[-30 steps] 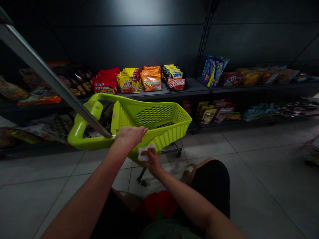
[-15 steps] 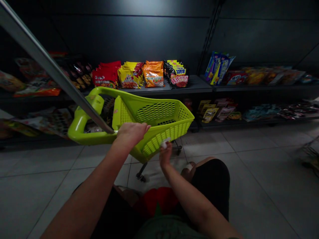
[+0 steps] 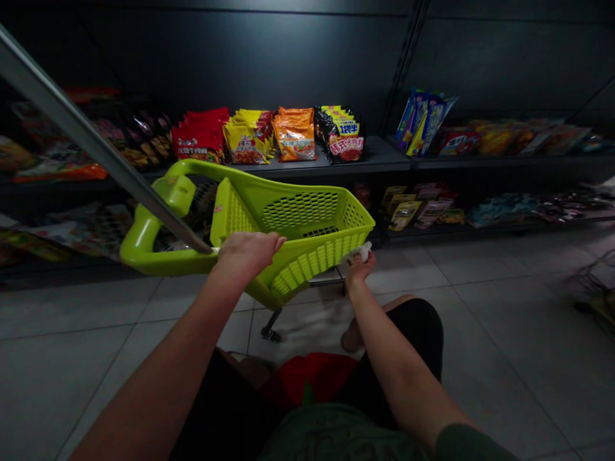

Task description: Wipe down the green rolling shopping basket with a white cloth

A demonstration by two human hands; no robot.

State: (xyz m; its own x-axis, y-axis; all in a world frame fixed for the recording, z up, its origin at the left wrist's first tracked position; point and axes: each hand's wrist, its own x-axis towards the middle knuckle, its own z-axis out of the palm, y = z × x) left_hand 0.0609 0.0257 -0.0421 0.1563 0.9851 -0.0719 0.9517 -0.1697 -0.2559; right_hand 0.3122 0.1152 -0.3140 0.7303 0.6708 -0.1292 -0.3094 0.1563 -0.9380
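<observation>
A small lime-green shopping cart (image 3: 298,256) with perforated basket walls stands in front of me, its handle end to the left. My left hand (image 3: 248,251) is closed over the near rim of the basket, beside the foot of a slanting metal pole (image 3: 120,166). Against the outer side wall near the far right corner is my right hand (image 3: 359,266), its fingers closed on a crumpled white wipe (image 3: 362,251). Whether the white piece is cloth or tissue I cannot make out.
Behind the cart, a dark shelf (image 3: 379,155) carries noodle packets (image 3: 294,134) in red, yellow, orange and black. Blue snack bags (image 3: 425,125) stand farther right. More packages (image 3: 403,211) lie on the lower shelf. Pale floor tiles (image 3: 500,320) surround the cart; a dark wire object (image 3: 600,282) sits at the right edge.
My right hand has moved right along the cart's outer wall with the white wipe, toward the front corner. My left hand keeps its grip on the rim. The view has shifted slightly.
</observation>
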